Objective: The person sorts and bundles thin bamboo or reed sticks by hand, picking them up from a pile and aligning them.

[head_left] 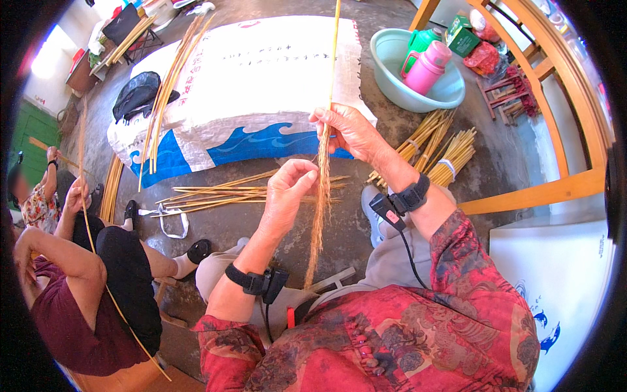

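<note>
Overhead, both hands (287,189) (349,130) pinch a straw stalk (321,196), top cropped.

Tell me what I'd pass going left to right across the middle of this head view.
Seated person → loose stalks on the floor → left hand → frayed stalk → right hand → tied stalk bundles → wooden frame.

A bare grey concrete floor (261,228) spreads underfoot. A wooden frame (562,98) stands on the right beside a pale green basin (392,78), and bright daylight pours through an opening (49,55) far left.
</note>
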The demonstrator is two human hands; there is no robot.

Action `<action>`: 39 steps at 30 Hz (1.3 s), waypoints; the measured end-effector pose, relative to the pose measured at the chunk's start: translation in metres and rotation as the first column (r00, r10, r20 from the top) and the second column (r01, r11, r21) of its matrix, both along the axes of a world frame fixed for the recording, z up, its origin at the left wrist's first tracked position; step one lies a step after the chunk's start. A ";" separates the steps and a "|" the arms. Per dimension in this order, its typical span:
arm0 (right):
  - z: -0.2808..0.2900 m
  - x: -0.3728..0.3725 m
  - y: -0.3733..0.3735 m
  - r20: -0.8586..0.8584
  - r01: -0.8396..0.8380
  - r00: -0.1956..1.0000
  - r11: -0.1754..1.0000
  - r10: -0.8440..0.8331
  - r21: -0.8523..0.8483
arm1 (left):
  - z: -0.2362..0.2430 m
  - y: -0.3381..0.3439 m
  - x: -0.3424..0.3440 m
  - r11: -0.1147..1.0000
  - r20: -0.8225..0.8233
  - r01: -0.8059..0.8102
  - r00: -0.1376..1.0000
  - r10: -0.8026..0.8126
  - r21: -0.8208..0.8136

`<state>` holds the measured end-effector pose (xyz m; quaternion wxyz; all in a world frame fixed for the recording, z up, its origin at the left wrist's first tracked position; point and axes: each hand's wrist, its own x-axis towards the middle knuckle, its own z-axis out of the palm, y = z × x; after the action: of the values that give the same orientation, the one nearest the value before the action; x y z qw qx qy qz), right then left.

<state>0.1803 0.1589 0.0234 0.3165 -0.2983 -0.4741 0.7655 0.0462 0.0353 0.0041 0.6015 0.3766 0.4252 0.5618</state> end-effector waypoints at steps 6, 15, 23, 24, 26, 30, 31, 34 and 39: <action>0.001 -0.003 -0.004 0.065 0.018 0.998 0.999 -0.020 0.032 | 0.002 0.002 0.003 1.000 -0.127 -0.022 0.992 0.021 -0.005; -0.006 -0.004 0.001 0.093 0.011 0.995 0.992 -0.023 0.129 | -0.007 0.007 0.002 0.995 0.001 0.037 0.999 -0.037 -0.091; -0.013 0.013 0.022 -0.008 0.046 0.999 0.999 -0.046 0.010 | -0.007 -0.005 -0.010 0.964 0.297 0.222 0.940 -0.171 -0.146; -0.014 0.014 0.022 -0.022 0.033 0.999 0.999 -0.033 -0.008 | -0.007 -0.007 -0.011 0.958 0.313 0.241 0.932 -0.184 -0.153; -0.016 0.016 0.023 -0.035 0.021 0.999 0.999 -0.022 -0.026 | -0.005 -0.010 -0.012 0.948 0.304 0.278 0.927 -0.221 -0.157; -0.014 0.017 0.023 -0.030 0.013 0.999 1.000 -0.013 -0.010 | -0.004 -0.014 -0.010 0.929 0.287 0.342 0.912 -0.293 -0.137; -0.012 0.017 0.023 -0.025 0.030 0.999 0.999 -0.030 -0.012 | -0.005 -0.015 -0.009 0.930 0.288 0.342 0.912 -0.292 -0.138; -0.013 0.018 0.025 -0.042 0.059 0.997 0.998 -0.060 -0.028 | -0.005 -0.018 -0.009 0.906 0.283 0.385 0.901 -0.327 -0.177; -0.012 0.019 0.027 -0.048 0.050 0.998 0.999 -0.051 -0.014 | 0.003 -0.022 -0.008 0.912 0.286 0.363 0.909 -0.302 -0.190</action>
<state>0.1992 0.1864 0.0119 0.3451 -0.2937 -0.4538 0.7673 0.0380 0.0136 0.0069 0.7785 0.2946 0.3394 0.4381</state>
